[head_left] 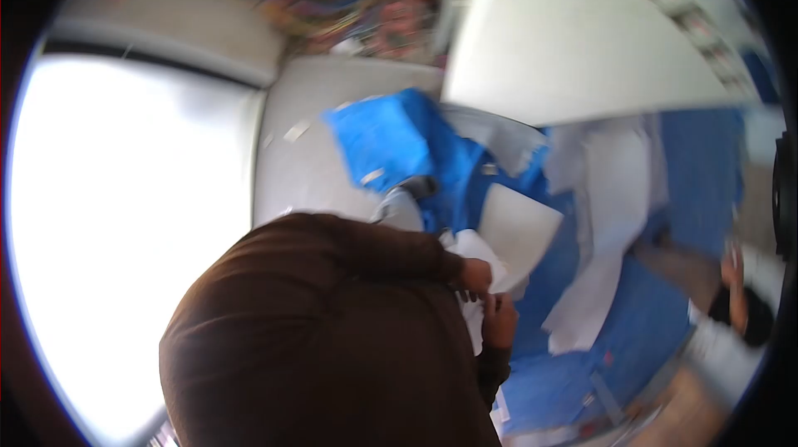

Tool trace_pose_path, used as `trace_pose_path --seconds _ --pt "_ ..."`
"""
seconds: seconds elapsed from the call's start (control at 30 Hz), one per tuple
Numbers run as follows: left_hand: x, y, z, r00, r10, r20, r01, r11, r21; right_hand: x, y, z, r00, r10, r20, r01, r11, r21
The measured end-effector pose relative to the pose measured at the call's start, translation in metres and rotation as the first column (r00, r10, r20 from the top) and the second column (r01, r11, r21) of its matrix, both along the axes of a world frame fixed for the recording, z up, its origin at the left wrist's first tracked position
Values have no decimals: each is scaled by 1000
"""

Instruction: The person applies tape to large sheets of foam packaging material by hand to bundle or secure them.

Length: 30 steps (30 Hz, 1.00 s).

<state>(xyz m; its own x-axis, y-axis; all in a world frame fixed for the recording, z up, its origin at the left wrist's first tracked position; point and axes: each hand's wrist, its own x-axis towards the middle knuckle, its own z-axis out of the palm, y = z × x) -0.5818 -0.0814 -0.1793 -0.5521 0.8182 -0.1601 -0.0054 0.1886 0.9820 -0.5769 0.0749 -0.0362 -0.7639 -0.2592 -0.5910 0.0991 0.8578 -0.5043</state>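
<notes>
My left hand [475,277], at the end of a brown sleeve, has its fingers closed at the edge of a white sheet-like piece [475,249]. Just below it, close by, my right hand [499,321] is also closed, with its fingertips at the same white piece. Blur hides whether that piece is cloth or paper. A cream-white flat piece [521,227] lies beyond my hands. Bright blue cloth [391,135] lies crumpled past my left forearm, with a small pale tag on it.
Long pale strips [611,223] lie over a blue-covered surface [702,173] at right. A large white panel [573,40] stands at the back. A grey table [291,123] and a bright white surface [133,223] are at left. Another person [731,356] is at lower right.
</notes>
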Motion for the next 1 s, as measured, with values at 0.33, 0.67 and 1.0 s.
trace_pose_path --seconds 0.33,0.67,1.0 --pt "55 -4 34 767 546 338 -487 838 -247 -16 13 -23 922 372 109 -358 925 -128" --pt "-13 16 26 972 140 189 -114 983 -142 -12 89 -52 978 155 141 -113 956 -269" --pt "-51 44 91 842 84 533 6 986 -166 19 89 -40 949 -191 -250 155 976 -155"
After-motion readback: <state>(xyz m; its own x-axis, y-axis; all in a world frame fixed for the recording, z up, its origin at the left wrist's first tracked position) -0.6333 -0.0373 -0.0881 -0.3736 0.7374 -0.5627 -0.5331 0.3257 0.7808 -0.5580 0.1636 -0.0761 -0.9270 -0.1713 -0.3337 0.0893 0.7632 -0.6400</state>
